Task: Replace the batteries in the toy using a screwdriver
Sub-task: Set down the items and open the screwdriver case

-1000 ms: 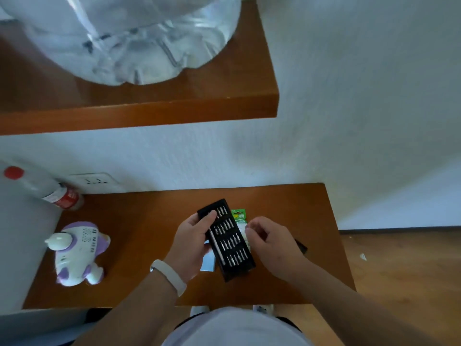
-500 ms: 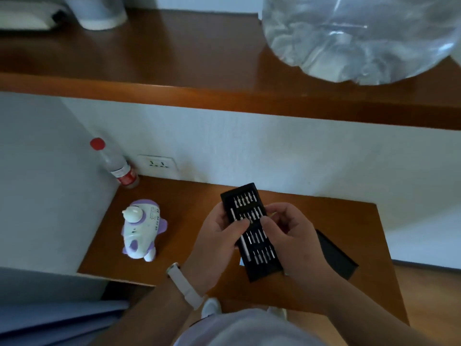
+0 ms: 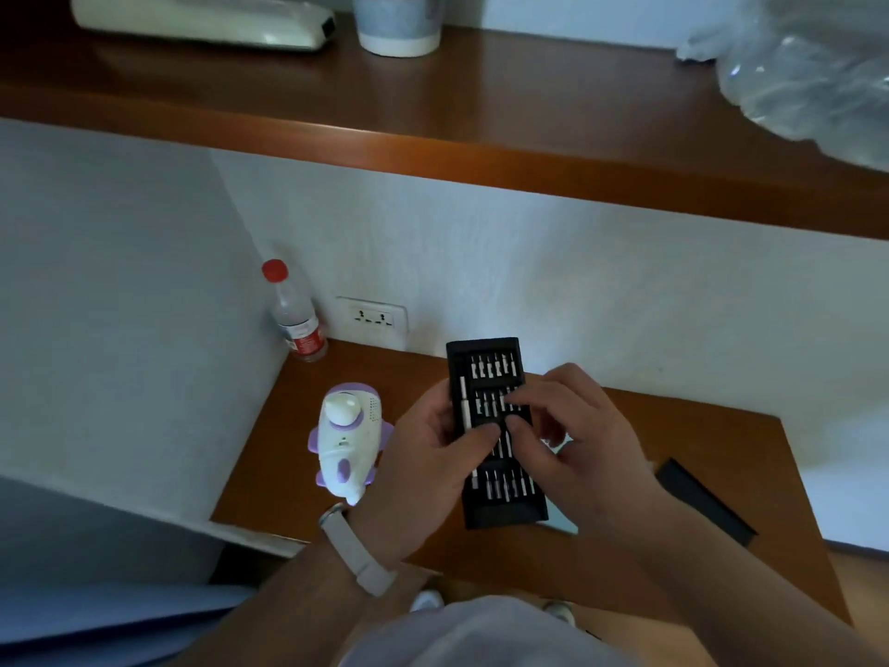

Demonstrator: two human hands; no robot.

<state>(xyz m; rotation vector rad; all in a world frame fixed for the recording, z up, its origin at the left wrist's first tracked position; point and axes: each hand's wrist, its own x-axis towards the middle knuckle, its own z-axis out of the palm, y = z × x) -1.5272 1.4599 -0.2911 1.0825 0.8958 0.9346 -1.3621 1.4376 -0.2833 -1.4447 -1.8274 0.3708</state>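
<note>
2 hands (image 3: 433, 454) gripping bit tray (image 3: 495, 435), toy (image 3: 349, 440) just left

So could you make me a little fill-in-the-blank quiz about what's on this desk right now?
1. The bottle in the corner has a ____ cap.
2. The left hand and right hand hold a black tray of screwdriver ____.
3. The toy is white and ____.
4. A band sits on the ____ wrist.

Missing words: red; bits; purple; left
</note>
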